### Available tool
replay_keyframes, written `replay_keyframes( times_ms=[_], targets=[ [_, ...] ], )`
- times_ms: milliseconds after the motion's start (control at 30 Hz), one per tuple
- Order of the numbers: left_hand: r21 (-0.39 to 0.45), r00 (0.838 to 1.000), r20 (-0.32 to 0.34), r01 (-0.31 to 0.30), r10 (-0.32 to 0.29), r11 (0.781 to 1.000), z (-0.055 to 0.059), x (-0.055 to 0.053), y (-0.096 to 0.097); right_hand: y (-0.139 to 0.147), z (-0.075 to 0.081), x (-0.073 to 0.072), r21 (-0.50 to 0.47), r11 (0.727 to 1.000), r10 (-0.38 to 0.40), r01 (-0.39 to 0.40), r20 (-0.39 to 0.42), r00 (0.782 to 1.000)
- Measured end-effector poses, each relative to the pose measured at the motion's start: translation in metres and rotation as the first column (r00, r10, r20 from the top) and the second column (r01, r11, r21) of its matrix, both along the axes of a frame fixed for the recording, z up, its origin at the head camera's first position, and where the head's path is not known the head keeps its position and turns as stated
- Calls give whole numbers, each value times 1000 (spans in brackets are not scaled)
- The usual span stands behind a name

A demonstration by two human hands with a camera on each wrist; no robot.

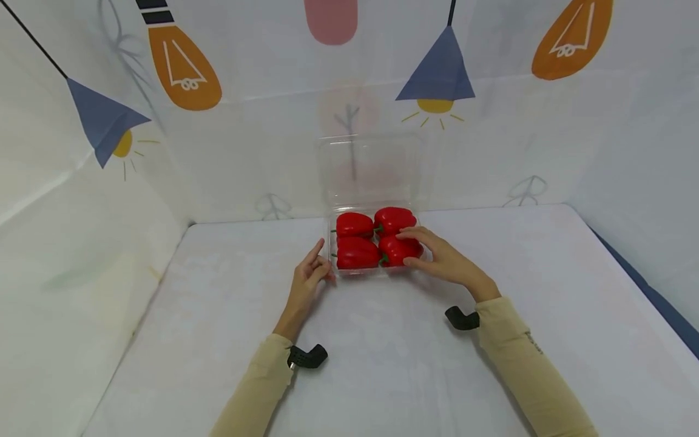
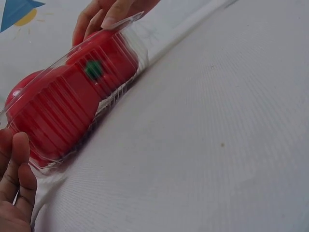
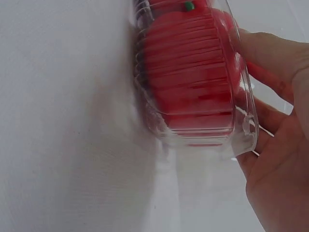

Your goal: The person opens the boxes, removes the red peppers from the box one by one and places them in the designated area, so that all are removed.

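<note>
Four red bell peppers would exceed plain counting, so several red bell peppers (image 1: pixel 357 253) lie in two rows inside a clear plastic clamshell box (image 1: pixel 360 272). Its transparent lid (image 1: pixel 371 173) stands raised at the back. My right hand (image 1: pixel 445 258) reaches over the box's right side and grips the front right bell pepper (image 1: pixel 397 249), thumb at the front and fingers across the top. In the right wrist view the thumb (image 3: pixel 265 50) passes over the rim. At the box's left wall, my left hand (image 1: pixel 308 279) has its fingers loosely extended, fingertips (image 2: pixel 20 145) right at the plastic.
A white-covered table (image 1: pixel 371 364) carries the box near its back edge. Behind it hangs a pale backdrop (image 1: pixel 246 152) printed with lamps and bulbs, and another sheet (image 1: pixel 82 255) closes the left side. Black camera mounts (image 1: pixel 308 356) project inward from both wrists.
</note>
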State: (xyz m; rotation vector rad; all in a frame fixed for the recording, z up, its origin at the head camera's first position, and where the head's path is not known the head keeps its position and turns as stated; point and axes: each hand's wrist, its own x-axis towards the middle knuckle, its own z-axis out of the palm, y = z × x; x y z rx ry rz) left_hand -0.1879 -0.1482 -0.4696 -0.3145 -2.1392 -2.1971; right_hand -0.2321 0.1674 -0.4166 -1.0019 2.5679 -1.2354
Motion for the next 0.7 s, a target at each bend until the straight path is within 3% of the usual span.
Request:
replay_keyframes(
  times_ms=[300, 533, 700],
  targets=[
    [-4, 999, -41, 15, -15, 1000, 1, 1, 0, -2, -6, -3, -12, 1000, -14, 13, -81, 997],
    [-9, 998, -61, 30, -31, 999, -1, 0, 0, -4, -2, -1, 88, 993, -72, 78, -70, 995],
    [4, 997, -68, 35, -35, 999, -1, 1, 1, -5, 0, -1, 131, 988, -73, 82, -71, 995]
  ],
)
